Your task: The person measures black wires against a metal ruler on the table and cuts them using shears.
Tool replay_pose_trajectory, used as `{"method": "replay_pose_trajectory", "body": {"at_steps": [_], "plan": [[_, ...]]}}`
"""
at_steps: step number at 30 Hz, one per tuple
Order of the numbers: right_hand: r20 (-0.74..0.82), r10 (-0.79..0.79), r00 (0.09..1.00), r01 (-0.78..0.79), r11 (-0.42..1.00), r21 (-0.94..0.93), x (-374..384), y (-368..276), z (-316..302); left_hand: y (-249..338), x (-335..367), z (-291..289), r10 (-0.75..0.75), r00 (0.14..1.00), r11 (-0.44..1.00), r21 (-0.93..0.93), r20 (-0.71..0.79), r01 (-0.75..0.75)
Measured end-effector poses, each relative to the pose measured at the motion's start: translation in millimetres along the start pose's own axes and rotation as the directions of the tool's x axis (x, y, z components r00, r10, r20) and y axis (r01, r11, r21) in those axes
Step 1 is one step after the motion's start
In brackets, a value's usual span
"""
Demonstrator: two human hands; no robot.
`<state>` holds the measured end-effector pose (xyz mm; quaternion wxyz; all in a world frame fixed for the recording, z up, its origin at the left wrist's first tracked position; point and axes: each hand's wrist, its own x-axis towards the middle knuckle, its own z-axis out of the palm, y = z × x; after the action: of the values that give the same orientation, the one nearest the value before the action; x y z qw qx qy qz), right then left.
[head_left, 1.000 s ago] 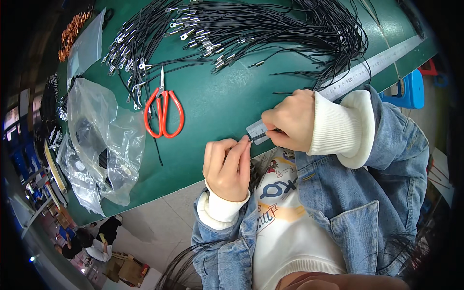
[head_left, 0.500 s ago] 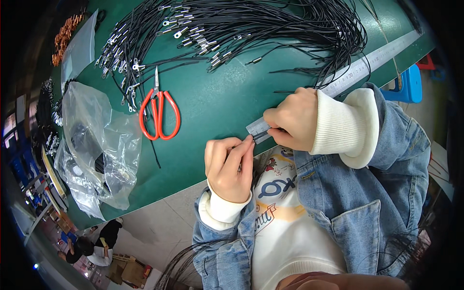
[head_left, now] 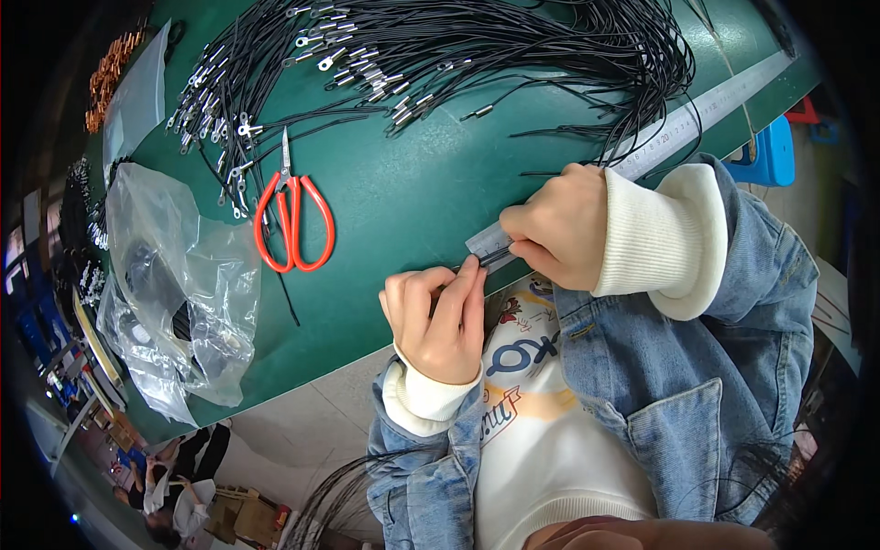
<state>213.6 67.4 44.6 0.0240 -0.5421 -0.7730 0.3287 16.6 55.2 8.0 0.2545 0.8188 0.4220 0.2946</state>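
My left hand [head_left: 433, 321] pinches the end of a thin black cable [head_left: 495, 254] between thumb and fingers, at the near end of a metal ruler [head_left: 674, 135]. My right hand [head_left: 557, 227] is closed on the same cable a little further along, its knuckles over the ruler. The short stretch of cable between my hands lies along the ruler's scale. Whatever is at the cable's tip is hidden by my left fingers. The ruler runs off to the far right, passing beneath loose cable ends.
A large bundle of black cables [head_left: 513, 37] with silver ring terminals spreads across the far side of the green table [head_left: 394, 192]. Red-handled scissors [head_left: 295, 220] lie left of my hands. Further left is a clear plastic bag [head_left: 220, 275]; copper-coloured parts [head_left: 112, 78] sit at the far left.
My hands keep their grip on the cable over the ruler, the left fingers shifting only slightly. The view has turned a little. A person in the background has changed posture.
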Motion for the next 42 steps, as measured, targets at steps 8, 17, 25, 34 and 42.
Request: {"method": "replay_pose_trajectory", "body": {"at_steps": [8,17,25,34,42], "plan": [[0.125,0.046,0.991,-0.055,0.996,0.076,-8,18,-21,1,-2,0,-0.007,1.000,1.000,0.026,0.008,0.006],[0.273,0.215,0.938,-0.237,0.970,0.053,-16,29,-38,1,-3,0,-0.012,0.999,0.999,0.043,0.032,0.010],[0.286,0.296,0.911,-0.307,0.952,-0.005,-25,38,-44,1,-3,0,-0.015,0.999,0.998,0.057,0.052,0.012],[0.323,0.374,0.869,-0.352,0.927,-0.128,-31,38,-50,3,-3,-1,-0.020,0.998,0.997,0.077,0.066,0.014],[0.154,0.288,0.945,-0.285,0.958,-0.044,-38,45,-36,1,-3,-1,-0.019,0.997,0.996,0.086,0.073,0.013]]}}
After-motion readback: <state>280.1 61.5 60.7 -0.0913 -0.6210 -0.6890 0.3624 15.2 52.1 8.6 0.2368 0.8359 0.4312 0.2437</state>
